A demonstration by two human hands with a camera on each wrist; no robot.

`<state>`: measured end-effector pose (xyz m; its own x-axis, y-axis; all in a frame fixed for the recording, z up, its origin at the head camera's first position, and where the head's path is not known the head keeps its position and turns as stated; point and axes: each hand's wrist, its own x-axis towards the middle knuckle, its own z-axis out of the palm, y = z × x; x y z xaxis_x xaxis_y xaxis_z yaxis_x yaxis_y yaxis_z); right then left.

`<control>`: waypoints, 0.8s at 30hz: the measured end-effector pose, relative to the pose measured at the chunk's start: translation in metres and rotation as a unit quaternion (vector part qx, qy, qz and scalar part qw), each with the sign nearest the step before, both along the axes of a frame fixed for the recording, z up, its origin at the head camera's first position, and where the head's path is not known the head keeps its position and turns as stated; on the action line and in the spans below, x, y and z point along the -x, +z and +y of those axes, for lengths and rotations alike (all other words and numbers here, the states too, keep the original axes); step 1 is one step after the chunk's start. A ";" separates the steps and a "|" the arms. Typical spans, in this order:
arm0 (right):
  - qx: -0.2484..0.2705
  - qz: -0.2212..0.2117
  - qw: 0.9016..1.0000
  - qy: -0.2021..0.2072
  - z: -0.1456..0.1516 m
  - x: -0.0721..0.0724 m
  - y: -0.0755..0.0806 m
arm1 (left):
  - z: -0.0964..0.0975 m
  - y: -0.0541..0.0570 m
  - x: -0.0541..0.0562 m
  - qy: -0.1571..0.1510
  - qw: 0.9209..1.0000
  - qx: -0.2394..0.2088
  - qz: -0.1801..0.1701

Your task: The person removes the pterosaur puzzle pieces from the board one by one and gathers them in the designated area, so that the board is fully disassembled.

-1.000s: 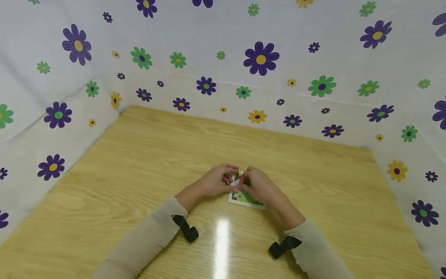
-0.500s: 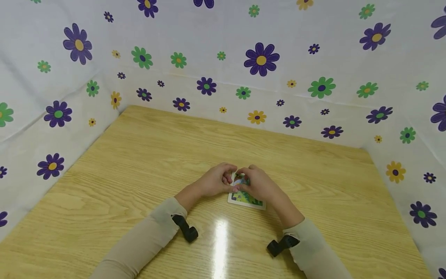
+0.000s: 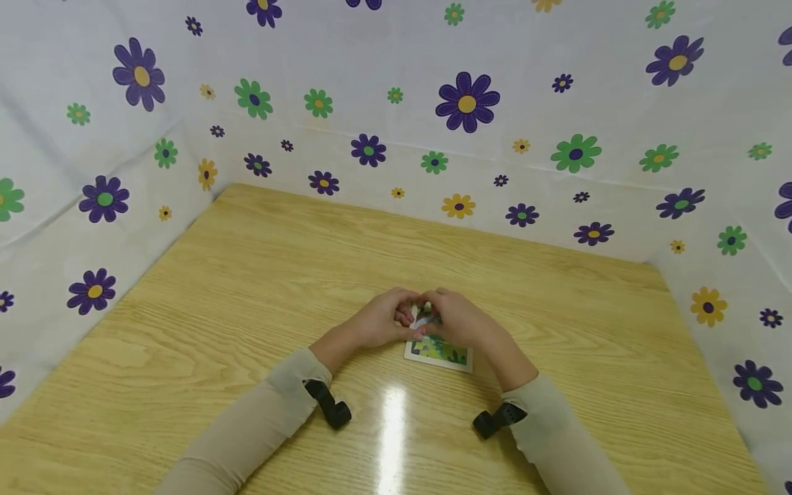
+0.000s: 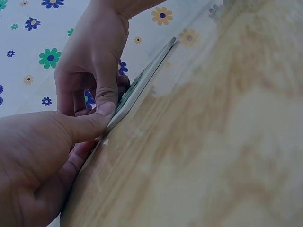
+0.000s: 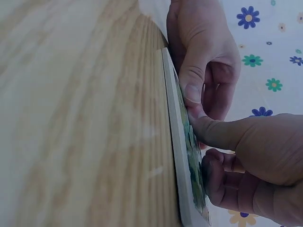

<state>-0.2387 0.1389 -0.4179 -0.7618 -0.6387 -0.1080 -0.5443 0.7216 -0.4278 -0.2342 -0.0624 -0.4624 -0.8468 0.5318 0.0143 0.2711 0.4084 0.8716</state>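
A small picture board with a white border and a green and yellow scene lies flat on the table. My left hand holds its left edge, the thumb on top and the other fingers bent at the side, as the left wrist view shows. Over the upper part of the picture is my right hand. Its thumb reaches the left thumb, and its bent fingertips touch the picture surface in the right wrist view. Thumb and fingers stand apart there. Both hands cover part of the picture.
The wood-grain table extends on all sides of the board. White cloth with printed flowers rises behind it and at both sides. Black wrist mounts sit on the beige sleeves. A bright light reflection falls near the front.
The right hand's fingers have shifted slightly up and apart over the picture, and its wrist has risen a little. The left hand and the board have stayed in place.
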 end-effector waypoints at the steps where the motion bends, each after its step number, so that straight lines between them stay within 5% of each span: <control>1: 0.002 -0.007 1.000 0.003 0.000 0.002 0.000 | 0.000 0.000 0.000 0.000 1.000 -0.001 -0.002; 12: 0.019 -0.057 0.998 0.015 0.004 0.016 0.002 | 0.002 -0.001 -0.001 0.007 0.999 -0.021 -0.030; 24: 0.057 -0.039 0.997 -0.017 0.008 0.012 -0.001 | 0.002 0.000 0.001 0.008 0.999 -0.024 -0.035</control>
<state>-0.2512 0.1470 -0.4187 -0.7757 -0.6237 -0.0963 -0.4815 0.6836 -0.5486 -0.2350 -0.0602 -0.4621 -0.8551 0.5180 -0.0206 0.2019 0.3694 0.9071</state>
